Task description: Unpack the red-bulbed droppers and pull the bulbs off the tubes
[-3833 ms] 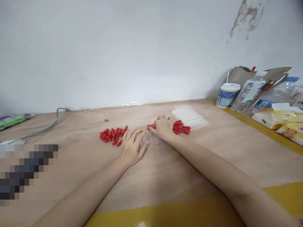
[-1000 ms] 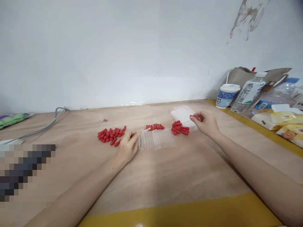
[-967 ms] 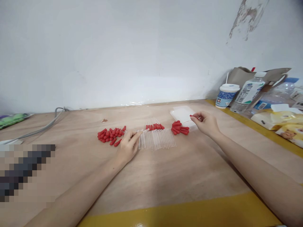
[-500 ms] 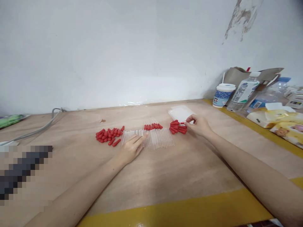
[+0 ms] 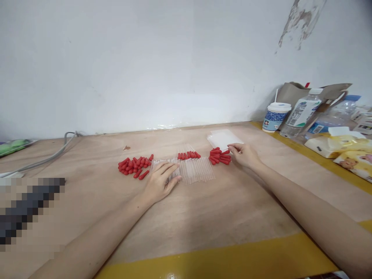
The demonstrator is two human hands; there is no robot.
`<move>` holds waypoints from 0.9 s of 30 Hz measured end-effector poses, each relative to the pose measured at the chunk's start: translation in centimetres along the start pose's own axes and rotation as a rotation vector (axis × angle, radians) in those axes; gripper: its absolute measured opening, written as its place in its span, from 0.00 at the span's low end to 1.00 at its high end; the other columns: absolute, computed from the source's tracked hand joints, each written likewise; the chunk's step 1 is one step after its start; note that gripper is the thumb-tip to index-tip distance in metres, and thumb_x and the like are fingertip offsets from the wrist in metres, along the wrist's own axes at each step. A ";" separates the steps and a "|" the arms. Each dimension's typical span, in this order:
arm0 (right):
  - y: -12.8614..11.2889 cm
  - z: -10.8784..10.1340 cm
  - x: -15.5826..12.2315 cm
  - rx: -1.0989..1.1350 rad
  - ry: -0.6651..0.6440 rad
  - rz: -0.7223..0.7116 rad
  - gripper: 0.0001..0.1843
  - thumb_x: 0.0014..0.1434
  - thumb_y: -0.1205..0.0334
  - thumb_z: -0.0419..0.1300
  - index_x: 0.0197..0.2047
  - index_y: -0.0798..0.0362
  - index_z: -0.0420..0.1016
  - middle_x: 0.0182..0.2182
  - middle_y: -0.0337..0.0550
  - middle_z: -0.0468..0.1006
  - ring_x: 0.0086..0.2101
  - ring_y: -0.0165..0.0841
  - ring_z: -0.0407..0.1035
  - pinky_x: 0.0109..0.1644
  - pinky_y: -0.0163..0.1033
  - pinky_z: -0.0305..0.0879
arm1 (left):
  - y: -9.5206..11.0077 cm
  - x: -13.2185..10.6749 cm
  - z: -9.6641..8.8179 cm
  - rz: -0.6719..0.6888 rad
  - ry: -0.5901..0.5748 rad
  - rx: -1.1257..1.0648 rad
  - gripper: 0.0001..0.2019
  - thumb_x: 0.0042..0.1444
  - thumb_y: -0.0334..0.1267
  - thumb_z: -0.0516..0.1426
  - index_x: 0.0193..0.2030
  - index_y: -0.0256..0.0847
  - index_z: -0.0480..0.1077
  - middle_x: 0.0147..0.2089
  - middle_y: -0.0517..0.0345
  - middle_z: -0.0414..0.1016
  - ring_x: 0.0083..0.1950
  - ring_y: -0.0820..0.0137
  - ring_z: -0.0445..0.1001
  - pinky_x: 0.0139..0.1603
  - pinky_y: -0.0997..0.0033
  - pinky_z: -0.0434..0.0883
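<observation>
My left hand (image 5: 161, 180) rests palm down, its fingers spread across a row of clear thin tubes (image 5: 197, 170). Just behind that row, several red rubber bulbs (image 5: 188, 155) sit side by side, with clear tubes (image 5: 186, 147) reaching back from them. To the left of my left hand lies a loose heap of red bulbs (image 5: 132, 166). My right hand (image 5: 245, 155) is at the right-hand cluster of red bulbs (image 5: 216, 157), thumb and forefinger pinched at the end of one bulb (image 5: 226, 152). The exact contact at the fingertips is too small to see clearly.
A white translucent sheet or bag (image 5: 225, 137) lies behind the right cluster. At the right stand a lidded paper cup (image 5: 276, 117), a plastic bottle (image 5: 303, 112) and yellow tissue packs (image 5: 344, 141). A grey cable (image 5: 52, 159) runs along the left. Yellow tape (image 5: 221, 255) borders the table.
My right fingertips have come down slightly, and the red bulb now lies against the right cluster. The left thumb has spread away from the fingers over the tubes.
</observation>
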State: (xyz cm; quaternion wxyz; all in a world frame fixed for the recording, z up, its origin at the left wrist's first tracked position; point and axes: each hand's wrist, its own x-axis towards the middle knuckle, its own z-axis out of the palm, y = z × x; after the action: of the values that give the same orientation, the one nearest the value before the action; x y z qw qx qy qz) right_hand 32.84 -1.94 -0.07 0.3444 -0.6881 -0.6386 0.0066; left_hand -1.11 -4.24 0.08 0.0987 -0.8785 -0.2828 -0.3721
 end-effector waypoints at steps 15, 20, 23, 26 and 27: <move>-10.4 4.5 -0.3 -0.111 0.052 -0.369 0.18 0.55 0.46 0.54 0.27 0.49 0.77 0.33 0.44 0.75 0.39 0.39 0.62 0.42 0.47 0.46 | 0.0 -0.1 -0.2 -0.052 0.092 0.164 0.14 0.54 0.35 0.54 0.49 0.39 0.68 0.46 0.50 0.71 0.49 0.62 0.66 0.52 0.57 0.63; -11.0 5.6 0.0 -0.140 -0.001 -0.346 0.20 0.56 0.46 0.53 0.25 0.49 0.77 0.33 0.45 0.75 0.39 0.39 0.61 0.41 0.47 0.46 | 0.1 -0.2 -0.2 -0.056 0.087 0.179 0.14 0.54 0.36 0.54 0.49 0.40 0.68 0.46 0.50 0.71 0.49 0.61 0.66 0.51 0.57 0.63; -11.4 5.7 0.0 -0.117 -0.012 -0.337 0.18 0.56 0.49 0.54 0.23 0.50 0.77 0.33 0.45 0.75 0.39 0.40 0.61 0.41 0.47 0.46 | 0.1 -0.2 -0.1 -0.053 0.082 0.173 0.14 0.54 0.36 0.54 0.48 0.40 0.68 0.46 0.50 0.71 0.48 0.61 0.67 0.51 0.57 0.63; -11.7 5.6 0.1 -0.065 0.007 -0.263 0.18 0.57 0.50 0.53 0.24 0.51 0.75 0.32 0.46 0.76 0.40 0.41 0.62 0.41 0.48 0.47 | 0.1 -0.2 -0.1 -0.056 0.066 0.157 0.14 0.55 0.36 0.54 0.49 0.40 0.68 0.47 0.50 0.71 0.49 0.61 0.67 0.51 0.56 0.64; -11.8 5.6 0.1 -0.037 0.020 -0.225 0.17 0.57 0.51 0.52 0.25 0.51 0.75 0.32 0.46 0.76 0.40 0.42 0.62 0.42 0.48 0.47 | 0.0 -0.2 -0.1 -0.056 0.060 0.153 0.14 0.55 0.36 0.54 0.49 0.40 0.68 0.47 0.49 0.71 0.50 0.61 0.67 0.51 0.56 0.64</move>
State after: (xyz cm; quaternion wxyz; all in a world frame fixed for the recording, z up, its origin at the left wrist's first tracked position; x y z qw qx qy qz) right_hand 20.03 0.14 1.42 0.3369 -0.6182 -0.7084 -0.0508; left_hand -1.25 -4.39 0.05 0.1635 -0.8487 -0.3318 -0.3781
